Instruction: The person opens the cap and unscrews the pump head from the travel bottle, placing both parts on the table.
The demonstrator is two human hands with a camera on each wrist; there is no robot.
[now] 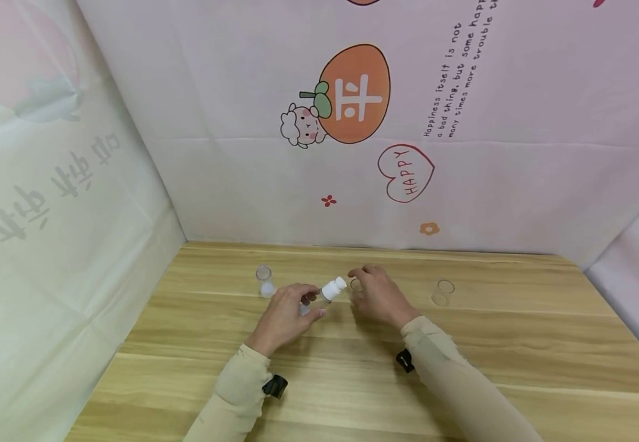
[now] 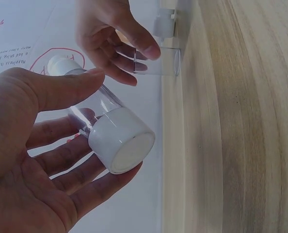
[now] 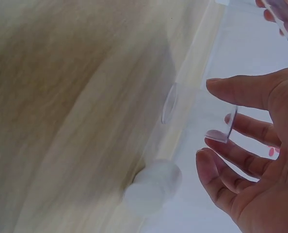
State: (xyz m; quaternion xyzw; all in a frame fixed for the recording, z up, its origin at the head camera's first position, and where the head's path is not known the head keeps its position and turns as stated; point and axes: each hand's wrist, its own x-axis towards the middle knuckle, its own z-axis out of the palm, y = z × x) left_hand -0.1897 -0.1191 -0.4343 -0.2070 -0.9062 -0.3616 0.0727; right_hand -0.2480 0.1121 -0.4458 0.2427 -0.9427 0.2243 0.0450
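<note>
My left hand (image 1: pixel 286 313) holds a clear pump bottle (image 2: pixel 110 99) with a white base and white pump top (image 1: pixel 333 288), tilted and lifted off the table. Thumb and fingers grip it by its sides. Upright on the wooden table stands a clear cylindrical cap (image 3: pixel 197 114). My right hand (image 1: pixel 380 296) is loosely around it, thumb on one side and fingers on the other; whether they touch it is hard to tell. Beyond that cap, a whitish piece (image 3: pixel 153 187) sits on the table in the right wrist view.
To the left stands a clear container (image 1: pixel 264 279) with a white bottom. Another clear cylinder (image 1: pixel 443 293) is at the right. Behind the table (image 1: pixel 363 393) hangs a printed white cloth (image 1: pixel 242 184), with more cloth at both sides.
</note>
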